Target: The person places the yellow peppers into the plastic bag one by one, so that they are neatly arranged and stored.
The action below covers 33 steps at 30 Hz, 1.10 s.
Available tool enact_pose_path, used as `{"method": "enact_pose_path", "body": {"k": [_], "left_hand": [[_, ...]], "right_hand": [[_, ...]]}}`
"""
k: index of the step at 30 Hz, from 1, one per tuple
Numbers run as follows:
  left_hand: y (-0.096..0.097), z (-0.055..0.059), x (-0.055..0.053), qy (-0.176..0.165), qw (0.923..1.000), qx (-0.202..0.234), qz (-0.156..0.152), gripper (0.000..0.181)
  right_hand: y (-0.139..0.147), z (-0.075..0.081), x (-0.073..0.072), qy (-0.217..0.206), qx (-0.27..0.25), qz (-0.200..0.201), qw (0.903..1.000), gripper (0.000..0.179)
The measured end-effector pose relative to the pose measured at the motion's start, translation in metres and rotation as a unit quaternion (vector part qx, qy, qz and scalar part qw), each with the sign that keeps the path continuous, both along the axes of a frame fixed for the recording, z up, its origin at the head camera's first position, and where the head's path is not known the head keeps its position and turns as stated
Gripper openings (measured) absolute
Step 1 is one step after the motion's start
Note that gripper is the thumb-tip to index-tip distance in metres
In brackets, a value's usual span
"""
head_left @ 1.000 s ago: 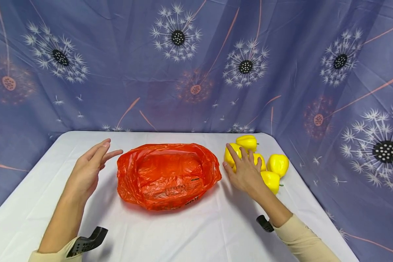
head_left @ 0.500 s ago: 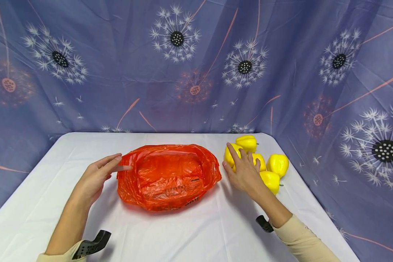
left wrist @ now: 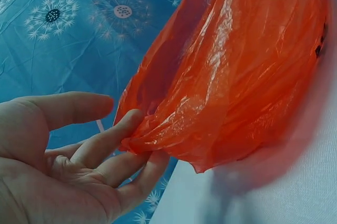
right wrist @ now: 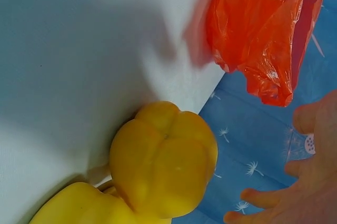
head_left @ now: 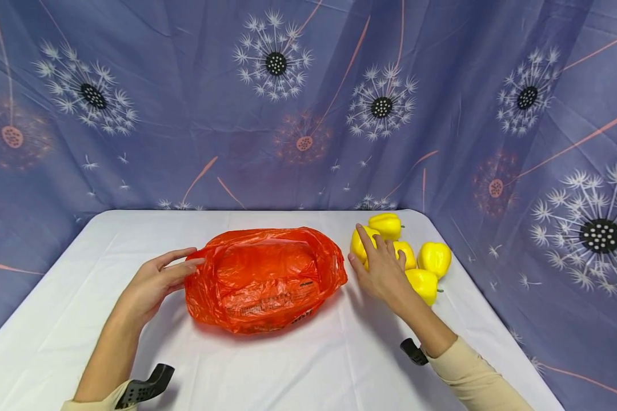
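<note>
A red plastic bag point(head_left: 267, 279) sits on the table with its mouth spread wide, dark print showing on it. My left hand point(head_left: 151, 282) is at its left side, fingertips touching the rim. In the left wrist view, the fingers point(left wrist: 121, 132) meet the crumpled edge of the bag while the thumb stays apart from them. Over to the right, my right hand point(head_left: 380, 271) hovers spread above a yellow bell pepper point(head_left: 360, 242). The right wrist view shows that pepper's lobed end point(right wrist: 166, 161), with the fingers point(right wrist: 305, 169) off to its side.
More yellow bell peppers lie around the right hand: one behind it point(head_left: 385, 226), one farther right point(head_left: 435, 258) and one nearer point(head_left: 423, 285). A white cloth covers the table point(head_left: 267, 371). A blue dandelion-patterned curtain point(head_left: 185, 114) hangs behind and along the right side.
My left hand has come rightward and down to the bag's left rim, now touching it. The right hand has stayed over the peppers, and the bag has hardly moved.
</note>
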<state>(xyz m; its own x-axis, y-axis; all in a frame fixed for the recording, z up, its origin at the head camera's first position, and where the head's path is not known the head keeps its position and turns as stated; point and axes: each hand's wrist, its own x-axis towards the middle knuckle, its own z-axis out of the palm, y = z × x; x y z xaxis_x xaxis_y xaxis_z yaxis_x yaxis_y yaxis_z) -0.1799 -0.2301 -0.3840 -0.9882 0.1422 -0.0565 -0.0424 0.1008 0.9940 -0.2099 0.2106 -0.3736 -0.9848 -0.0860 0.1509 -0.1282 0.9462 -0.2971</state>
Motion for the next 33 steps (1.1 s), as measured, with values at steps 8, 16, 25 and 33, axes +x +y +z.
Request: {"method": "enact_pose_path", "body": {"k": [8, 16, 25, 33], "left_hand": [[-0.005, -0.004, -0.002, 0.007, 0.9993, -0.017, -0.032, 0.067], [-0.005, -0.005, -0.005, 0.003, 0.9986, -0.038, -0.037, 0.070], [-0.003, -0.003, -0.009, -0.004, 0.9982, -0.049, -0.035, 0.070], [-0.004, -0.005, -0.014, -0.012, 0.9981, -0.047, -0.038, 0.072]], "right_hand": [[-0.002, 0.000, -0.001, 0.010, 0.000, 0.004, 0.9999, 0.073], [-0.006, 0.000, -0.001, 0.017, -0.001, 0.011, 0.9998, 0.074], [-0.005, -0.001, -0.001, 0.025, -0.004, 0.011, 0.9996, 0.074], [0.002, 0.001, -0.002, 0.041, -0.004, 0.010, 0.9991, 0.072]]}}
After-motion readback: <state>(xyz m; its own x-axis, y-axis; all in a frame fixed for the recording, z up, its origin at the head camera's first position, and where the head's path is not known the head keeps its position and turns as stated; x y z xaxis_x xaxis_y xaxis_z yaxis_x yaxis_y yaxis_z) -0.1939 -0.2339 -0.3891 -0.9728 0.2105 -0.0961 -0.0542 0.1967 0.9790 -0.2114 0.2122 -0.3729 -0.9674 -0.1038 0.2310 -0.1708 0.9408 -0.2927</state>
